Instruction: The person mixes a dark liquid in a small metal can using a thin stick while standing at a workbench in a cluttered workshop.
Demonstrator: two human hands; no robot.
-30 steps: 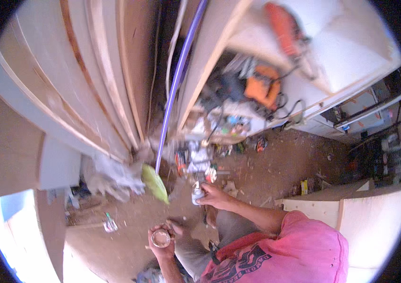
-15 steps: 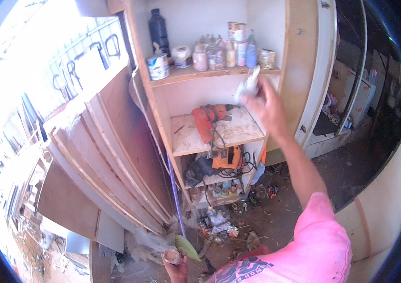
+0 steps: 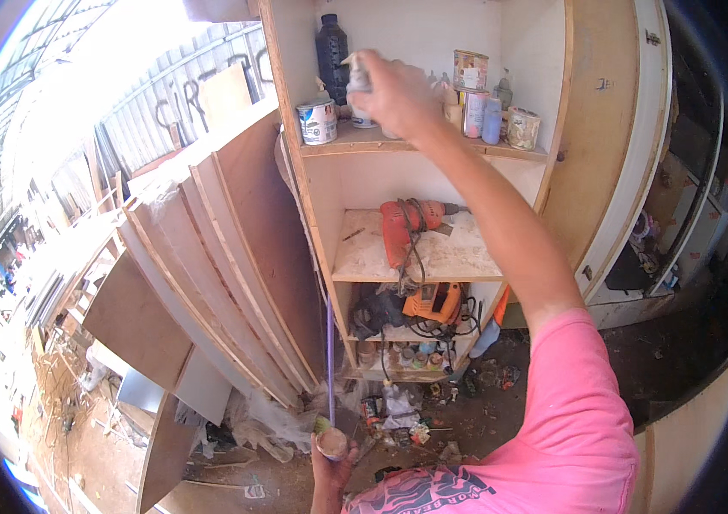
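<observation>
My right hand [image 3: 385, 98] is raised to the top shelf [image 3: 424, 146] of an open cabinet, closed on a small bottle [image 3: 358, 75] with a pale nozzle. It is in front of a black jug [image 3: 328, 51], beside paint cans [image 3: 318, 122] and assorted bottles [image 3: 491, 124]. Part of the shelf's contents is hidden behind it. Low in the view, my left hand [image 3: 325, 469] is closed round a small round container [image 3: 331, 444] of pinkish-brown material.
Middle shelves hold a red drill [image 3: 398, 236] and an orange power tool [image 3: 429, 303]. Tall wooden boards [image 3: 253, 265] lean at the left, beside a purple pole [image 3: 330, 360]. Small items [image 3: 398, 411] litter the floor. A pale panel [image 3: 689, 454] stands at the lower right.
My view has tilted up from the floor to the cabinet. My right hand has risen with the bottle and moved left along the top shelf. My left hand still holds the container low.
</observation>
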